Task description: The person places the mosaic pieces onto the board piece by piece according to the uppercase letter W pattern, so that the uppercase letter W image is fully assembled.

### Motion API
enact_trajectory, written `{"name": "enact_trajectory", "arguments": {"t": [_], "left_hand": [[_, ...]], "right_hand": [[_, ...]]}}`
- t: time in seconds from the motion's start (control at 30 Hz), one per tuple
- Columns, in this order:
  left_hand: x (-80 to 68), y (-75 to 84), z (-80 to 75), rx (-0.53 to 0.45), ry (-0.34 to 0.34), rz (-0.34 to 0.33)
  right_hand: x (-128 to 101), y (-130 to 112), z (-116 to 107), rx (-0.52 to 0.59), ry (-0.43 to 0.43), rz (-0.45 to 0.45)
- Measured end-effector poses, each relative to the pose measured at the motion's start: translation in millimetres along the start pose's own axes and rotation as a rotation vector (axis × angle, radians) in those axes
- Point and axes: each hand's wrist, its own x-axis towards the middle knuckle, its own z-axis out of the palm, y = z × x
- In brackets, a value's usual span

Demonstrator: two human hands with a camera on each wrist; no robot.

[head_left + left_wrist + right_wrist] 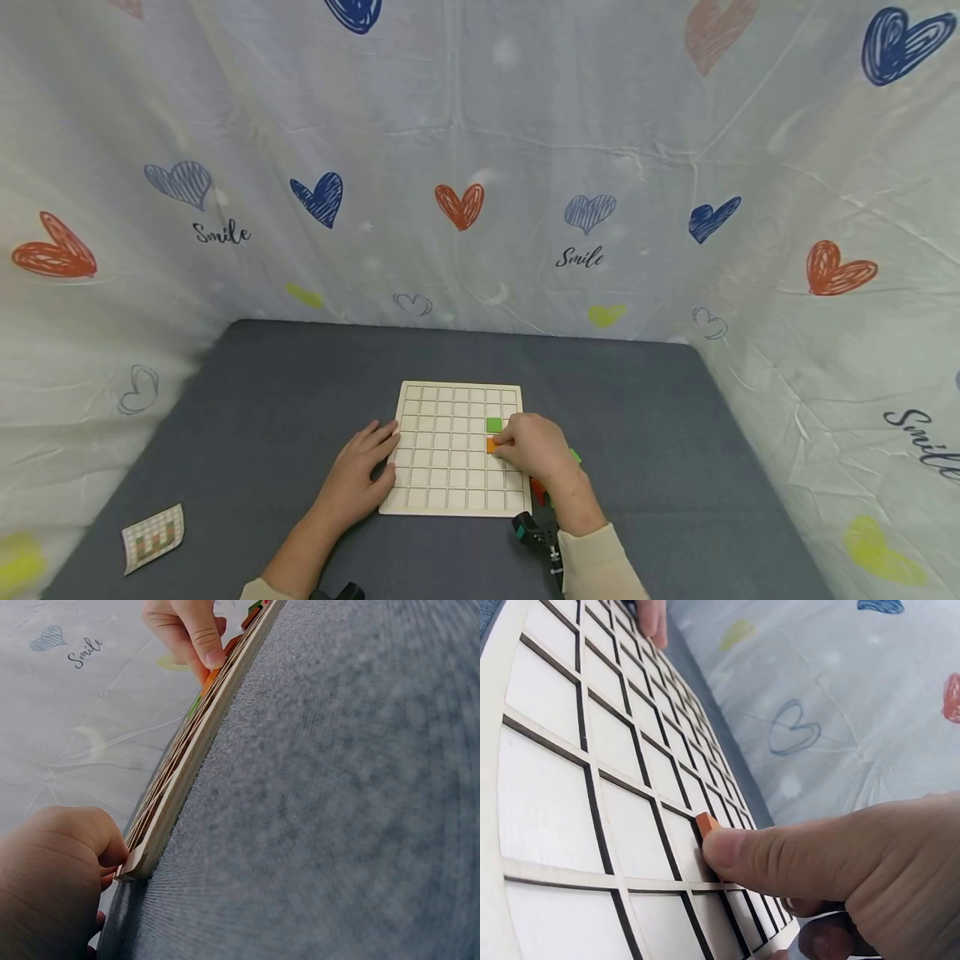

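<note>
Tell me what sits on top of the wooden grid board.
On the pale wooden grid board a green square tile lies in one cell. Just below it the right hand presses an orange tile, largely covered by its fingers. Cells beneath that hand are hidden.

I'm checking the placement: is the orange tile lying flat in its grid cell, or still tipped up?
Tipped. In the right wrist view the orange tile stands on edge above the board, under the right hand's fingertip.

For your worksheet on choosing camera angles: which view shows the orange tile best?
The right wrist view: the orange tile sits close up under the right hand fingertip. Head view shows a small patch; left wrist view only a sliver.
</note>
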Motion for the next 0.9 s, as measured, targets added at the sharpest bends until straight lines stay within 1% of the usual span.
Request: {"name": "enact_trajectory", "arguments": {"t": [0.17,0.27,0.37,0.5,0.63,0.9], "left_hand": [[-0.3,0.0,0.5,-0.001,0.001,-0.001],[-0.3,0.4,0.9,-0.003,-0.005,-0.007],[-0.1,0.3,1.3,0.000,-0.006,-0.011],[0.3,0.0,1.2,0.003,-0.003,-0.012],[0.5,0.6,0.4,0.004,-0.005,-0.011],[0.6,1.4,-1.4,0.003,-0.006,-0.004]], "right_hand": [[1.9,-1.3,1.7,-0.018,0.034,0.047],[2.3,-1.4,2.6,-0.004,0.041,0.074],[2.4,0.2,2.5,0.028,0.032,0.096],[2.0,4.4,-0.5,0.085,0.000,0.105],[-1.0,9.5,-7.2,0.159,-0.013,0.112],[-6.8,25.1,-22.3,0.201,0.070,0.154]]}}
